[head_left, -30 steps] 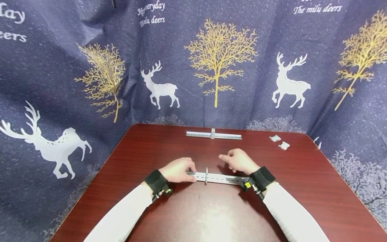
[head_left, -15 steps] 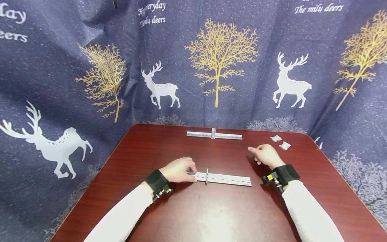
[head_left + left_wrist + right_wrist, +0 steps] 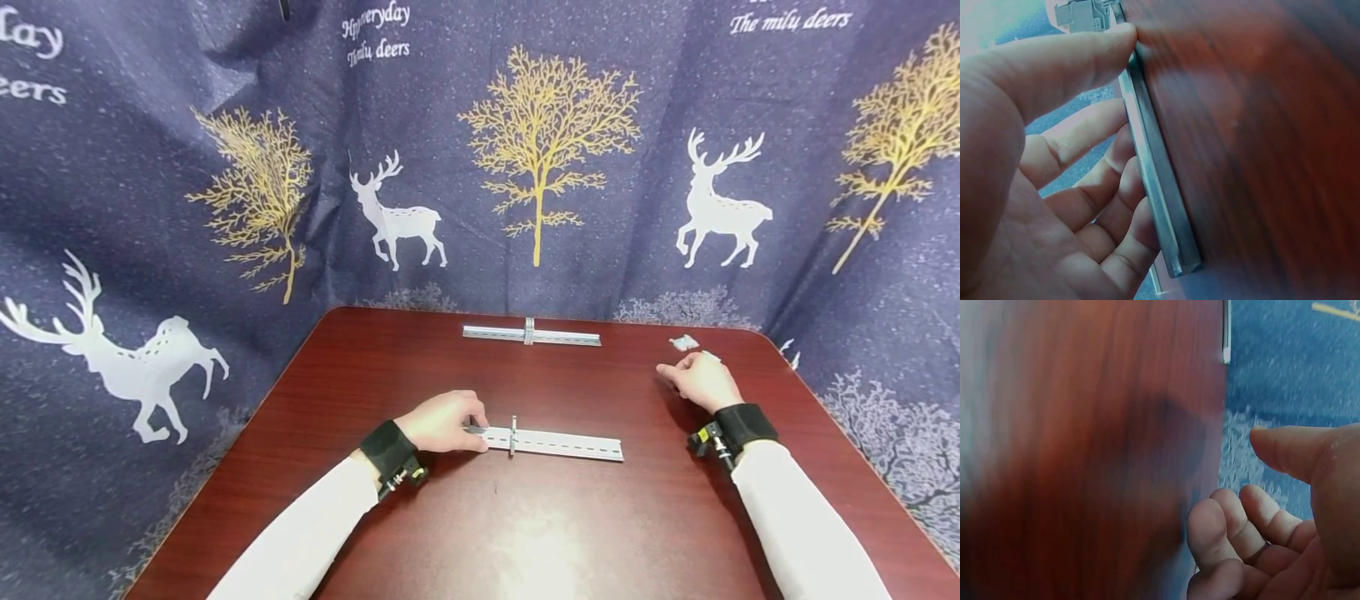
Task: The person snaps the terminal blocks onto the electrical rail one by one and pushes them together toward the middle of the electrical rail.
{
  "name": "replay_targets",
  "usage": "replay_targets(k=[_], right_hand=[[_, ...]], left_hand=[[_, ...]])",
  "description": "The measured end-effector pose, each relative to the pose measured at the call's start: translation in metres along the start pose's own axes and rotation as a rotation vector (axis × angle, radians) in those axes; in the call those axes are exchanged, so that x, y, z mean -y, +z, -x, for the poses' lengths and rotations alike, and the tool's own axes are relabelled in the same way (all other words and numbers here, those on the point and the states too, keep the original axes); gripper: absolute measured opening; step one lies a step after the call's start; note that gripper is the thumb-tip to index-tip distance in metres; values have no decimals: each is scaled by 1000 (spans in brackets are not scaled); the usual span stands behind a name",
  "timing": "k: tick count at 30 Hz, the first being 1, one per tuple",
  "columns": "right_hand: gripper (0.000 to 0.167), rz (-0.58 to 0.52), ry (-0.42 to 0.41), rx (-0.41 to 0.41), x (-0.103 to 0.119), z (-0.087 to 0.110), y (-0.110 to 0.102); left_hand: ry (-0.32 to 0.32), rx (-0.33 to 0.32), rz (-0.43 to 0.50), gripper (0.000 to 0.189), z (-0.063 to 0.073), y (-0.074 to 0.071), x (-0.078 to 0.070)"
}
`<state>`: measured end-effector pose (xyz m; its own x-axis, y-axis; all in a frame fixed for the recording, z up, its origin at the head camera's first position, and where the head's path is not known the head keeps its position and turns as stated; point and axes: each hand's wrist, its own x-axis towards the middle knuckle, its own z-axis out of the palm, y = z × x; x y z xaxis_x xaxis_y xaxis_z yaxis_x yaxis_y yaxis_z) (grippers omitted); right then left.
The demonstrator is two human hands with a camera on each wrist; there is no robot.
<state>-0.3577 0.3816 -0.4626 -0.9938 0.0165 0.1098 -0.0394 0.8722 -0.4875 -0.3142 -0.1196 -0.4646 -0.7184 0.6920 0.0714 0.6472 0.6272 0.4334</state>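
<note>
A slotted metal DIN rail (image 3: 570, 445) lies on the table in front of me. My left hand (image 3: 441, 422) grips its left end, thumb on the near side and fingers along the far side. Standing across the rail just right of that hand is a thin grey terminal block (image 3: 513, 436), which also shows beyond the thumb in the left wrist view (image 3: 1082, 16). My right hand (image 3: 703, 383) is over the right of the table, holding nothing, fingers loosely bent and thumb apart. It partly hides one pale terminal block (image 3: 712, 357); another loose terminal block (image 3: 683, 342) lies just beyond.
At the back of the table (image 3: 375, 367) lies a second DIN rail (image 3: 566, 337) with thin terminal blocks (image 3: 528, 331) clipped at its middle. A dark blue curtain (image 3: 480, 250) printed with deer and trees hangs behind the table and along its sides.
My right hand has moved right, from over the near rail to the loose terminal blocks, uncovering the rail's right end. The left hand and the rail have stayed put.
</note>
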Motion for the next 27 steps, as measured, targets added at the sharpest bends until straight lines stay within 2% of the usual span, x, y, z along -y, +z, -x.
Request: replay_targets(k=[7, 14, 21, 27], right_hand=[[42, 63, 18, -62, -19, -6, -15], [66, 81, 33, -53, -36, -13, -22], [83, 110, -2, -25, -47, -26, -26], [91, 119, 26, 34, -48, -31, -29]], left_hand=[[6, -2, 3, 19, 0, 0, 0], [7, 0, 15, 19, 1, -1, -1], [1, 0, 25, 19, 2, -3, -4], [4, 4, 24, 19, 2, -3, -3]])
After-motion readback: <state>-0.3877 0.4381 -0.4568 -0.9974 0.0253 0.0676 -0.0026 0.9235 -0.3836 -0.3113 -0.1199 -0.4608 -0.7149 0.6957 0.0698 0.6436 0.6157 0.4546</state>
